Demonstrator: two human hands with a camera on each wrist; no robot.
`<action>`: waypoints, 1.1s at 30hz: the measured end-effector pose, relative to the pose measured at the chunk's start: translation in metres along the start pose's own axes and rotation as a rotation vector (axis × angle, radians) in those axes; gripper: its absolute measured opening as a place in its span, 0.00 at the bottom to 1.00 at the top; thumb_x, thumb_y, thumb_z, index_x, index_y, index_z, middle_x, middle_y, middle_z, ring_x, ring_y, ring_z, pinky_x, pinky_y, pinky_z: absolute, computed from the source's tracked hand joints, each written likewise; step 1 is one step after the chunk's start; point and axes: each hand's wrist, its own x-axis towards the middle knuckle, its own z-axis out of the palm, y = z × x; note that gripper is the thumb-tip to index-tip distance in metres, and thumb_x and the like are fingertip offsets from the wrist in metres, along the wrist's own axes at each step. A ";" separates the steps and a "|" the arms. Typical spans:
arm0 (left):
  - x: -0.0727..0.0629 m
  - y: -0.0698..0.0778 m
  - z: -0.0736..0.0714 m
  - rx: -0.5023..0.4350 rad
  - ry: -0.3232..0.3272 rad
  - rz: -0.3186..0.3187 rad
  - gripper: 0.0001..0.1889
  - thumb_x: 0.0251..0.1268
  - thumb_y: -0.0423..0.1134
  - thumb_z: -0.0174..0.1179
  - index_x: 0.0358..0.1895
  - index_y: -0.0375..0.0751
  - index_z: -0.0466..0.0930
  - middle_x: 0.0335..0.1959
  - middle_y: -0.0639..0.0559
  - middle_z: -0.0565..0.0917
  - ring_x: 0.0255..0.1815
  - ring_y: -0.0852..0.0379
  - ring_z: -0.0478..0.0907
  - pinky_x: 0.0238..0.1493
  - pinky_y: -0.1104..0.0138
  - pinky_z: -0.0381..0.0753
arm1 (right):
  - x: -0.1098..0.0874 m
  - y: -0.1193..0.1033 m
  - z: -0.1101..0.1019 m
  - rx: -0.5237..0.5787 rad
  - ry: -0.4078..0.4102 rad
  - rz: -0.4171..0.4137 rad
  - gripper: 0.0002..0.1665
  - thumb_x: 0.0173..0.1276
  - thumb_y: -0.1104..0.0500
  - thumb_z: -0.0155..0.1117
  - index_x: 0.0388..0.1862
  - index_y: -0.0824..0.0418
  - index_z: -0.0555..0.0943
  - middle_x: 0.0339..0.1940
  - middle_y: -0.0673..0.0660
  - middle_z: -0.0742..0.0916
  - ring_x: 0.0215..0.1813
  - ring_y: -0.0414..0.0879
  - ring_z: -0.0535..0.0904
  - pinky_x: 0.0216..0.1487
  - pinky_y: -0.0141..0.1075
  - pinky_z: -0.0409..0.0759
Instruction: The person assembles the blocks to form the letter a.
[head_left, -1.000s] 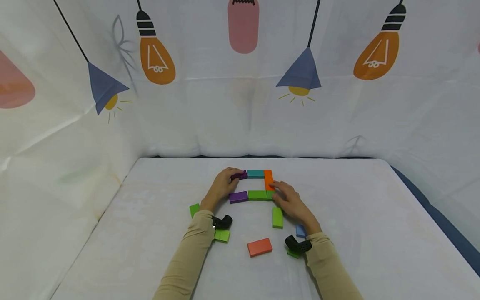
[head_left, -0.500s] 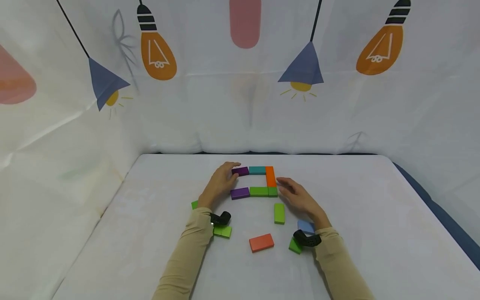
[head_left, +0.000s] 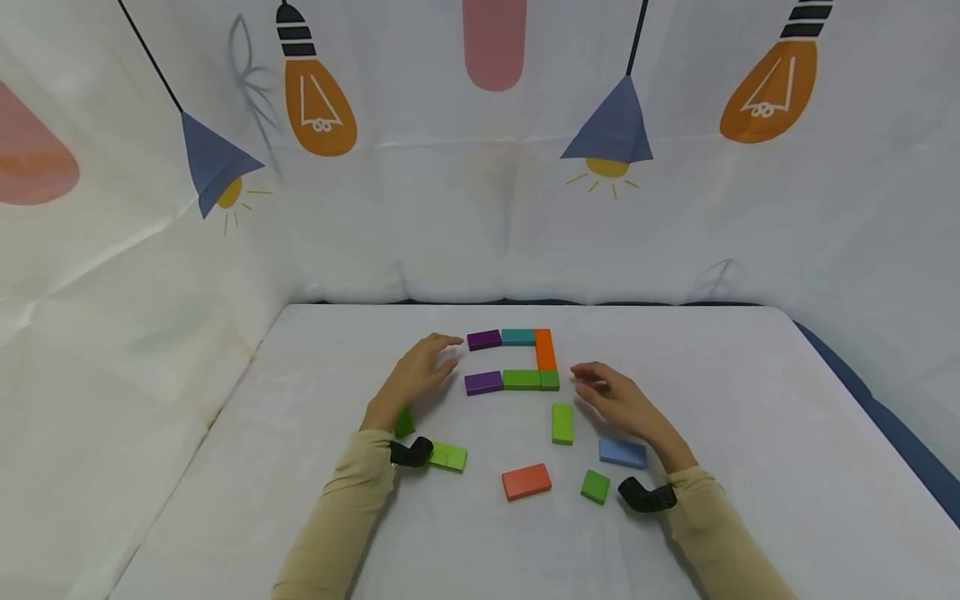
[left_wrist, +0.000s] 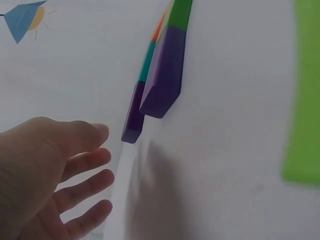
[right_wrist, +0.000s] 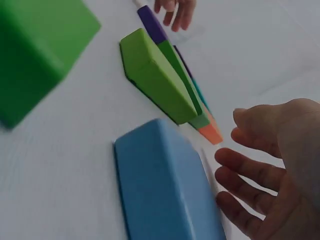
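Observation:
Colored blocks lie on the white table in a shape with its left side unblocked. Its upper row joins a dark purple block point(head_left: 484, 340) to a teal block point(head_left: 518, 337). An orange block point(head_left: 546, 349) runs down the right side to a small green block point(head_left: 550, 381). A green block point(head_left: 522, 380) and a purple block point(head_left: 483, 383) continue the lower row leftward. Left of the shape hovers my left hand point(head_left: 416, 373), holding nothing, fingers spread in the left wrist view. My right hand point(head_left: 618, 400), also without any block, is to the right, its fingers loosely bent near a blue block point(right_wrist: 160, 185).
Nearer me lie a lime block point(head_left: 562, 424), an orange-red block point(head_left: 527, 482) and a green square block point(head_left: 596, 487). Lime blocks point(head_left: 448, 457) and a green block point(head_left: 404, 422) sit beside my left wrist. A white printed curtain point(head_left: 450, 225) hangs behind the table.
My left hand has let go of the dark purple block and drawn back left. The right hand has moved away from the orange block to the right, uncovering the blue block.

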 end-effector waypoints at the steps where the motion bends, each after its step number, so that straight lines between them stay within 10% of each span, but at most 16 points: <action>1: -0.003 0.000 -0.002 0.007 -0.014 0.002 0.19 0.67 0.37 0.56 0.60 0.41 0.74 0.58 0.43 0.77 0.61 0.45 0.73 0.61 0.52 0.72 | -0.002 0.000 -0.001 -0.020 -0.002 -0.013 0.23 0.72 0.52 0.54 0.62 0.60 0.71 0.55 0.58 0.81 0.55 0.51 0.76 0.57 0.47 0.76; 7: -0.022 -0.007 -0.011 -0.015 -0.113 0.019 0.18 0.66 0.38 0.57 0.58 0.39 0.75 0.54 0.44 0.80 0.55 0.47 0.76 0.58 0.53 0.74 | -0.015 0.001 -0.001 -0.066 -0.041 -0.052 0.23 0.69 0.51 0.59 0.60 0.58 0.72 0.43 0.51 0.80 0.44 0.43 0.73 0.46 0.32 0.76; 17: -0.043 -0.021 -0.028 -0.034 -0.233 0.055 0.21 0.67 0.41 0.56 0.61 0.38 0.72 0.53 0.43 0.78 0.54 0.46 0.74 0.57 0.52 0.73 | -0.026 -0.006 0.005 -0.133 -0.084 -0.043 0.32 0.61 0.41 0.64 0.57 0.57 0.71 0.42 0.49 0.78 0.45 0.42 0.71 0.50 0.37 0.73; 33: -0.064 -0.024 -0.059 -0.113 -0.489 -0.229 0.38 0.48 0.56 0.70 0.61 0.43 0.66 0.53 0.42 0.71 0.53 0.49 0.70 0.56 0.54 0.72 | -0.027 -0.014 0.009 -0.221 -0.146 -0.047 0.40 0.53 0.38 0.71 0.56 0.60 0.70 0.41 0.49 0.75 0.43 0.41 0.68 0.46 0.34 0.72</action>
